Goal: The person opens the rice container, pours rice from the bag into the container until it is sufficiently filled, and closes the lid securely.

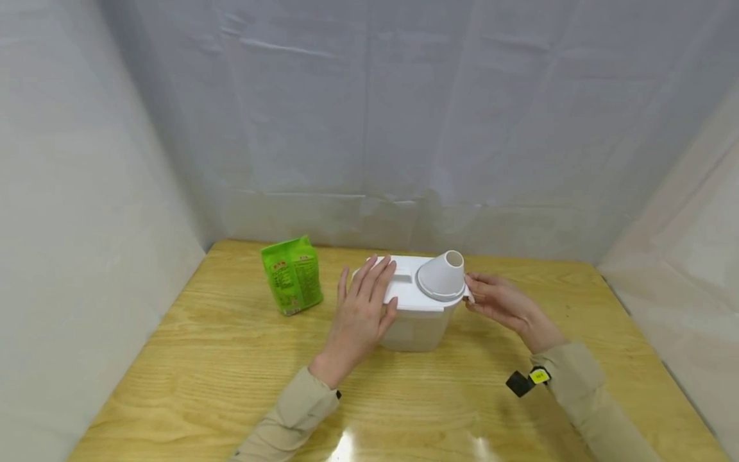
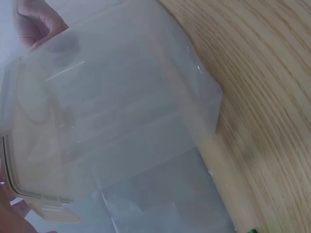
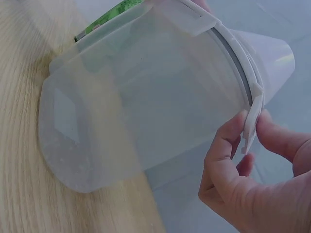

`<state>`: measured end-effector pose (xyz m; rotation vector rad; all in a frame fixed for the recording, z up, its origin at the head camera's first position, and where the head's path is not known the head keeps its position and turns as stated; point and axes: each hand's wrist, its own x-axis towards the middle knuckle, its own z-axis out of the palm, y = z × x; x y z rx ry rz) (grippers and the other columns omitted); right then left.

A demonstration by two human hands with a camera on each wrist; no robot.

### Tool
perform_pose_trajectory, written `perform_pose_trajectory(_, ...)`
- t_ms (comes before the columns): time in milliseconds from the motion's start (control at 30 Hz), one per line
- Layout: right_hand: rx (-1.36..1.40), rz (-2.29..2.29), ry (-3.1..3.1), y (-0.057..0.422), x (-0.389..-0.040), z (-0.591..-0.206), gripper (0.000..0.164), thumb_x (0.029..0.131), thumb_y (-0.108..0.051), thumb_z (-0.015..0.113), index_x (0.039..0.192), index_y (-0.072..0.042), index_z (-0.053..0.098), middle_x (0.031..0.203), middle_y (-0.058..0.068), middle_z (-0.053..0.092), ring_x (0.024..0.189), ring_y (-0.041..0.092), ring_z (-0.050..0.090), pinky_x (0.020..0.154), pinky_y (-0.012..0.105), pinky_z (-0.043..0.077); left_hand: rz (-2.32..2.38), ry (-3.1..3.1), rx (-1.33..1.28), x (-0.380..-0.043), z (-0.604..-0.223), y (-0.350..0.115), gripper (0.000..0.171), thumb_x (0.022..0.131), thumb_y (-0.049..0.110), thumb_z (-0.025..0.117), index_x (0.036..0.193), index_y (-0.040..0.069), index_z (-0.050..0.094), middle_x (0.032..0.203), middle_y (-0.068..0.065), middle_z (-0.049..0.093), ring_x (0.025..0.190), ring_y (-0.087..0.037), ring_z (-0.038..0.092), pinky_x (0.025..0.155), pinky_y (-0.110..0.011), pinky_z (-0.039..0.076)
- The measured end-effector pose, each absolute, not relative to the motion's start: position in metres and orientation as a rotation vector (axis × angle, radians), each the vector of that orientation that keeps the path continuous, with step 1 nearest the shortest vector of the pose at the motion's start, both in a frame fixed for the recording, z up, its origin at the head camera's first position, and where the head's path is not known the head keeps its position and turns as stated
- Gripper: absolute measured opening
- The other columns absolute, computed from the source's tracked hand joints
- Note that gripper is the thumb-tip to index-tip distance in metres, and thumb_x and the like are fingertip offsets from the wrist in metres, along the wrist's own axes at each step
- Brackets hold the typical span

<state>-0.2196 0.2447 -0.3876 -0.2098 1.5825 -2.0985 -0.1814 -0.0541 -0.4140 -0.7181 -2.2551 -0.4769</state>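
A translucent storage container [image 1: 412, 330] stands upright on the wooden table, under a white lid [image 1: 407, 295] with a recessed handle. On the lid's right part sits a white cone-shaped spout cap [image 1: 443, 277]. My left hand [image 1: 360, 311] rests flat on the lid's left part, fingers extended, thumb at the front edge. At the right end, my right hand [image 1: 502, 301] pinches a white latch tab [image 3: 250, 127] between thumb and fingers; the tab sticks outward from the rim. The container's clear wall [image 2: 121, 97] fills much of the left wrist view.
A green printed bag [image 1: 291, 274] stands on the table [image 1: 231, 359] to the left of the container. A pale sheet [image 1: 369, 128] hangs behind the table's back edge, with more white sheeting on both sides.
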Motion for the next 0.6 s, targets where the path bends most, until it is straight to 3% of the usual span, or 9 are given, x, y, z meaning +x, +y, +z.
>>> perform_pose_trajectory(100, -0.176, -2.096, 1.651, 0.243, -0.218, -0.386, 0.019, 0.109, -0.012, 0.045, 0.124, -0.001, 0.044, 0.103, -0.001, 0.063, 0.094, 0.009, 0.063, 0.081, 0.022, 0.055, -0.481, -2.253, -0.723, -0.181, -0.414, -0.054, 0.058, 0.11, 0.04, 0.023, 0.15, 0.005, 0.044, 0.155, -0.012, 0.045, 0.146, -0.031, 0.036, 0.117, -0.066, 0.024)
perform_pose_trajectory(300, -0.22, -2.041, 1.854, 0.239, -0.212, -0.384, 0.015, 0.108, -0.015, 0.048, 0.122, -0.011, 0.051, 0.106, -0.005, 0.064, 0.098, 0.009, 0.064, 0.088, 0.026, 0.055, -0.491, -2.247, -0.724, -0.182, -0.414, -0.053, 0.058, 0.11, 0.04, 0.023, 0.15, 0.005, 0.044, 0.154, -0.012, 0.045, 0.146, -0.031, 0.037, 0.116, -0.067, 0.025)
perform_pose_trajectory(367, -0.253, -2.006, 1.948, 0.237, -0.209, -0.383, 0.021, 0.108, -0.015, 0.048, 0.127, -0.007, 0.051, 0.111, -0.004, 0.063, 0.101, 0.009, 0.064, 0.091, 0.027, 0.055, -0.49, -2.246, -0.723, -0.183, -0.415, -0.053, 0.058, 0.11, 0.04, 0.023, 0.151, 0.005, 0.044, 0.154, -0.012, 0.045, 0.146, -0.031, 0.037, 0.116, -0.067, 0.025)
perform_pose_trajectory(533, -0.287, -1.863, 2.255, 0.232, -0.199, -0.378, 0.049, 0.108, -0.022, 0.05, 0.145, 0.008, 0.04, 0.137, 0.014, 0.055, 0.11, 0.004, 0.059, 0.097, 0.03, 0.052, -0.481, -2.249, -0.728, -0.183, -0.416, -0.052, 0.058, 0.11, 0.041, 0.022, 0.151, 0.006, 0.043, 0.155, -0.012, 0.045, 0.146, -0.032, 0.037, 0.115, -0.068, 0.026)
perform_pose_trajectory(600, -0.278, -1.811, 2.366, 0.229, -0.194, -0.375, 0.054, 0.108, -0.028, 0.05, 0.148, 0.007, 0.04, 0.145, 0.02, 0.05, 0.116, 0.007, 0.057, 0.102, 0.034, 0.049, -0.483, -2.254, -0.731, -0.183, -0.416, -0.052, 0.058, 0.11, 0.041, 0.022, 0.151, 0.006, 0.043, 0.155, -0.012, 0.044, 0.146, -0.032, 0.036, 0.115, -0.068, 0.026)
